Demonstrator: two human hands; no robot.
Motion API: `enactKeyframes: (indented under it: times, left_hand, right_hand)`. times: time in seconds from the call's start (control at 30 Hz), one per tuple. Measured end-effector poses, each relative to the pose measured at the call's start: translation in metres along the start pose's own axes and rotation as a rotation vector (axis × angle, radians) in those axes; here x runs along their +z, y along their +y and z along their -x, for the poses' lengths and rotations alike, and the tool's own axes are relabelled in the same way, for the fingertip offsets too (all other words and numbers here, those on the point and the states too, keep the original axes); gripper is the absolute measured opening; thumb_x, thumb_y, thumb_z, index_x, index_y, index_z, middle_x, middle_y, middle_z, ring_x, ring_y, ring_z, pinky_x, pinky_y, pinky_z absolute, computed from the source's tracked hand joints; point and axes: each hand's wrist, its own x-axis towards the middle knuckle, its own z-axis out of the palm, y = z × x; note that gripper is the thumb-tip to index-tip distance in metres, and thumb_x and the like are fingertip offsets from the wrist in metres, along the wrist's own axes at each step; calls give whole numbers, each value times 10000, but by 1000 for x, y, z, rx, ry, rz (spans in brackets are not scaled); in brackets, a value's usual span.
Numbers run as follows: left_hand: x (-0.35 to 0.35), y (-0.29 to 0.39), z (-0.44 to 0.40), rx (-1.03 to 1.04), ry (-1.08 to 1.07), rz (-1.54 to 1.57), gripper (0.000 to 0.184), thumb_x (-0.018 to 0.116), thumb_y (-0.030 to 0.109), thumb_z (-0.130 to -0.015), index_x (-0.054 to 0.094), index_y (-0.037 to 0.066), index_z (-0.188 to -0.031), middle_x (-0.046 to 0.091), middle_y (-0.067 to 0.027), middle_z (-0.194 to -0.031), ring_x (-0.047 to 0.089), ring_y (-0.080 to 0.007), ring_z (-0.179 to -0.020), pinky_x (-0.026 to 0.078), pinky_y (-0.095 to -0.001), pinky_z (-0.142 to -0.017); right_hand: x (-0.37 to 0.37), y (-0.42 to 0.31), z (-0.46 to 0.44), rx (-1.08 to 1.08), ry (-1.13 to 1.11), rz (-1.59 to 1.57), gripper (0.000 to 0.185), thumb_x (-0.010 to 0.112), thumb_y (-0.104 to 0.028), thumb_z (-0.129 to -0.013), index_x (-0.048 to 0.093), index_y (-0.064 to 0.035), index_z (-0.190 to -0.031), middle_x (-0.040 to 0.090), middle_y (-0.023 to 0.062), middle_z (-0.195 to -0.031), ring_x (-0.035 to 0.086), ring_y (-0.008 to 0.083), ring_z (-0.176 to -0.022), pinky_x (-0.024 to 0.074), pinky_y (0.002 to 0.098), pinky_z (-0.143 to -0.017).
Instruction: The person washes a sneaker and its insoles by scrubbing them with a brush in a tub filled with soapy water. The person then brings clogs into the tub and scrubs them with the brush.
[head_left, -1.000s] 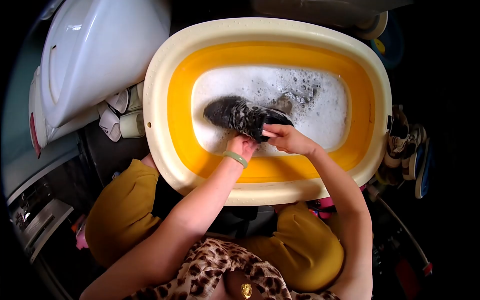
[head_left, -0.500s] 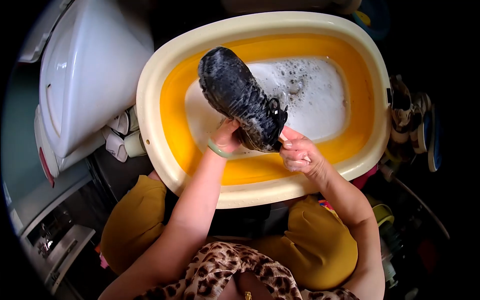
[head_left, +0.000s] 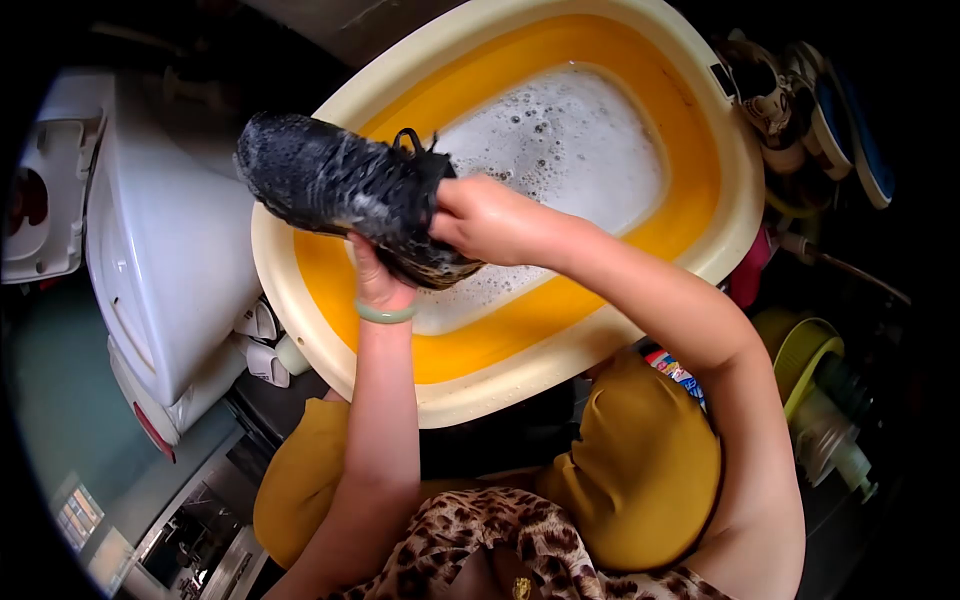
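Observation:
A wet black lace-up shoe (head_left: 335, 180) streaked with suds is held tilted above the left side of a basin (head_left: 480, 385), toe pointing left. My left hand (head_left: 382, 283), a pale green bangle at its wrist, grips the shoe's underside from below. At the collar, my right hand (head_left: 490, 220) has its curled fingers reaching into the shoe's opening. The fingertips and anything between them are hidden inside. Foamy water (head_left: 590, 130) covers the basin floor.
To the left stands a white ceramic fixture (head_left: 170, 240), with pale shoes (head_left: 265, 358) beside it. More shoes (head_left: 815, 110) line the basin's right side. Green basins (head_left: 800, 350) sit at lower right, near a colourful packet (head_left: 675, 372) by my knee.
The shoe has swung left, its toe now pointing more sideways. My right hand, earlier closed on a thin pale handle below the heel, has moved up into the shoe's opening. The view has turned.

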Motion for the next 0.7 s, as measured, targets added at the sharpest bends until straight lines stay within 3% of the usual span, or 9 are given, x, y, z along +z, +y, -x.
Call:
enactKeyframes:
  times: [0.1,0.17,0.23,0.33,0.4,0.5,0.57,0.63,0.7]
  left_hand:
    - [-5,18,-3,-11,-6,73,824,726,502,-676,399,84,-1307,467,-63,-1302,443,-237,-1195,332,-401,-1055]
    - [-13,14,1,-57,42,-35,822,730,498,-674,403,86,-1304,470,-58,-1298,445,-233,-1190,331,-396,-1055]
    - [-12,6,-2,-63,99,-60,811,725,496,-680,402,92,-1305,465,-51,-1300,440,-225,-1191,330,-394,-1056]
    - [2,1,-5,-120,129,-36,806,715,504,-690,399,101,-1312,440,-43,-1322,415,-229,-1213,311,-394,-1064]
    - [1,5,-9,-108,97,-87,845,716,533,-672,390,93,-1316,442,-47,-1320,418,-241,-1210,321,-402,-1054]
    - [-13,19,-10,-108,80,-159,848,733,507,-665,388,82,-1313,451,-55,-1307,432,-245,-1195,331,-406,-1047]
    - [-19,26,-8,-104,60,-182,811,763,432,-671,395,75,-1300,465,-54,-1281,442,-241,-1181,337,-399,-1044]
    - [-18,28,-6,-99,54,-229,785,786,356,-672,397,71,-1292,474,-50,-1265,455,-234,-1163,351,-389,-1034]
    - [-12,24,-6,-85,51,-310,772,801,279,-669,393,70,-1290,477,-42,-1257,473,-226,-1141,372,-375,-1016]
  right_hand:
    - [-16,2,28,46,-111,-155,299,526,-242,-906,543,-108,-1173,634,176,-865,594,304,-719,476,369,-667]
    - [-25,11,36,133,-240,135,308,537,-263,-900,550,-169,-1193,640,155,-888,586,304,-700,474,348,-656]
    - [-32,8,16,231,-233,163,210,548,-263,-890,594,-87,-994,619,166,-793,592,328,-701,466,382,-639]
    - [-9,12,-9,183,21,-210,179,537,-135,-772,537,27,-847,570,157,-675,527,214,-615,459,350,-619]
    - [-7,6,-11,267,-24,-573,140,527,-96,-798,556,17,-876,557,56,-673,503,125,-634,455,303,-607]
    - [-12,20,10,198,-178,-429,227,573,-152,-861,613,-97,-1077,558,-7,-721,488,93,-626,438,235,-593]
    - [-7,58,33,69,-251,-335,322,589,-230,-873,576,-224,-1195,638,12,-806,560,126,-695,446,277,-662]
    - [-25,48,34,19,-356,194,295,571,-222,-882,584,-249,-1176,652,9,-807,576,143,-691,445,306,-655]
    - [-42,37,28,48,-377,255,254,568,-216,-883,597,-210,-1136,637,0,-785,564,137,-677,444,303,-637]
